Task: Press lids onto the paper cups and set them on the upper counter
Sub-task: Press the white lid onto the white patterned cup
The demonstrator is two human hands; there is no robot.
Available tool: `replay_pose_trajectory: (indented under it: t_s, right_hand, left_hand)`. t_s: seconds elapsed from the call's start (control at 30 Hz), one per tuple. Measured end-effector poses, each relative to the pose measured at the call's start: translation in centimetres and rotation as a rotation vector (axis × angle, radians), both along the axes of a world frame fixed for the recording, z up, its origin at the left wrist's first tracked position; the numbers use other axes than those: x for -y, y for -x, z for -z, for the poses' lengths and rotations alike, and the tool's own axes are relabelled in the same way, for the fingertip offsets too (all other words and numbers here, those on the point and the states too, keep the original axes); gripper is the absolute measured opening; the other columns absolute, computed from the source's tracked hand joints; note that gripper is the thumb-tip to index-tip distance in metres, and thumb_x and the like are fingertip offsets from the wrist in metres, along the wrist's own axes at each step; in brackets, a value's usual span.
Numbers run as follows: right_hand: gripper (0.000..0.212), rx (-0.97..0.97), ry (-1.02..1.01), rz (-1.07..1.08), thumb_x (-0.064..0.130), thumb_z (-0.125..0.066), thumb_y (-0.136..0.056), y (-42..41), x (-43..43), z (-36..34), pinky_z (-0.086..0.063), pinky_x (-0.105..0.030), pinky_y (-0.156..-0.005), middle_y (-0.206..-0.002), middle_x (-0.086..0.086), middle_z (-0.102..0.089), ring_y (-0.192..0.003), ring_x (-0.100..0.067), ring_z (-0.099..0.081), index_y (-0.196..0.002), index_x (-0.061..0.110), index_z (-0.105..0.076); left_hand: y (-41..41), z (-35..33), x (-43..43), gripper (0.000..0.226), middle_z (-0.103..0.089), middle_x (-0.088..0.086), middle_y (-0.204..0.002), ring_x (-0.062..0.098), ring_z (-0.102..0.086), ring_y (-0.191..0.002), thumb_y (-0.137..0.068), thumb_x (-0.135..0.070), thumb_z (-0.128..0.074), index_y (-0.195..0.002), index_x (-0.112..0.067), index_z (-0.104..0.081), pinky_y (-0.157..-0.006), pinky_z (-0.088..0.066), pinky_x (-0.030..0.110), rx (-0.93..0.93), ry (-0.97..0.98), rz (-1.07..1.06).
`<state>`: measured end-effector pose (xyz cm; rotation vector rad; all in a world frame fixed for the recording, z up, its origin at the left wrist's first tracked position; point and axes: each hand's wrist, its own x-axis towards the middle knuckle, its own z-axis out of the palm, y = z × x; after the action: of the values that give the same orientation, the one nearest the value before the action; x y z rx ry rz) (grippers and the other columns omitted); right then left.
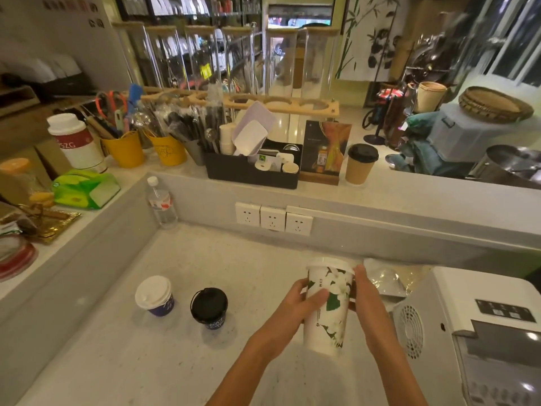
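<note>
The left hand (pixel 304 300) and right hand (pixel 362 291) grip a tall white cup (pixel 329 326) with a leaf print, lidded, its print unreadable, over the lower counter (pixel 222 259). Left of it, apart, stand two small lidded cups (pixel 155 297). A brown cup (pixel 360 168) stands near the upper counter (pixel 415 197) edge; a canister (pixel 74 142) reads "SZG".

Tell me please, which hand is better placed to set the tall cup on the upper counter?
Likely the left hand: its fingers wrap the tall cup midway; the right hand holds only near the rim.
</note>
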<state>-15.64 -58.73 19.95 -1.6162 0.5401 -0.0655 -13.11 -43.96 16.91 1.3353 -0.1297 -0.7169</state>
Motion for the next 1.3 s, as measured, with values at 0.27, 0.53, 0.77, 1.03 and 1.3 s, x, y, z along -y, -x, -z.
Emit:
replay_pose_trajectory:
  t_s: [0.27,0.53,0.77,1.03,1.3]
  right_hand:
    - [0.063,0.155,0.029,-0.069,0.064,-0.059,-0.075,0.0,-0.8,-2.0,-0.059,-0.042,-0.086,-0.125,-0.003,-0.063,-0.107,-0.02,-0.067,-0.13,0.034,-0.052]
    - [0.048,0.3,-0.233,-0.199,0.05,-0.058,-0.091,0.7,-0.3,-3.2,-0.053,-0.044,-0.094,-0.126,-0.001,-0.069,-0.113,-0.021,-0.068,-0.135,0.033,-0.055]
    - [0.034,0.378,0.316,-0.184,0.045,-0.053,-0.091,1.2,0.1,-3.6,-0.047,-0.036,-0.102,-0.131,0.022,-0.06,-0.125,-0.003,-0.052,-0.124,0.046,-0.062]
    - [0.012,0.281,0.407,-0.238,0.034,-0.064,-0.091,1.2,0.7,-4.5,-0.054,-0.034,-0.086,-0.101,0.024,-0.065,-0.099,-0.005,-0.063,-0.099,0.039,-0.071]
    - [0.014,0.022,0.225,-0.426,0.02,-0.083,-0.076,2.3,1.8,-6.7,-0.055,-0.024,-0.074,-0.102,0.001,-0.071,-0.088,-0.015,-0.074,-0.076,0.028,-0.071]
  left_hand:
    - [0.8,-3.6,0.4,0.058,-0.055,-0.005,-0.128,0.013,-0.065,-0.107,-0.088,-0.047,-0.063,-0.133,-0.038,-0.028,-0.087,-0.058,0.031,0.179,-0.05,-0.099]
    - [0.6,-5.1,-1.5,0.061,-0.063,0.009,-0.131,0.031,-0.063,-0.118,-0.084,-0.04,-0.071,-0.136,-0.023,-0.044,-0.102,-0.048,0.054,-0.048,0.173,0.042]
    - [0.9,-4.2,-1.2,0.067,-0.065,-0.013,-0.122,0.005,-0.065,-0.108,-0.081,-0.036,-0.076,-0.134,-0.045,-0.036,-0.095,-0.054,0.034,0.207,-0.085,-0.037]
    - [0.8,-4.2,-2.2,0.075,-0.063,-0.016,-0.121,0.008,-0.065,-0.108,-0.074,-0.025,-0.079,-0.131,-0.051,-0.039,-0.094,-0.057,0.04,0.365,-0.192,0.052]
    - [-0.3,-4.2,-4.3,0.086,-0.053,-0.017,-0.13,0.011,-0.059,-0.116,-0.064,-0.017,-0.087,-0.131,-0.048,-0.042,-0.092,-0.057,0.042,0.469,-0.28,0.111]
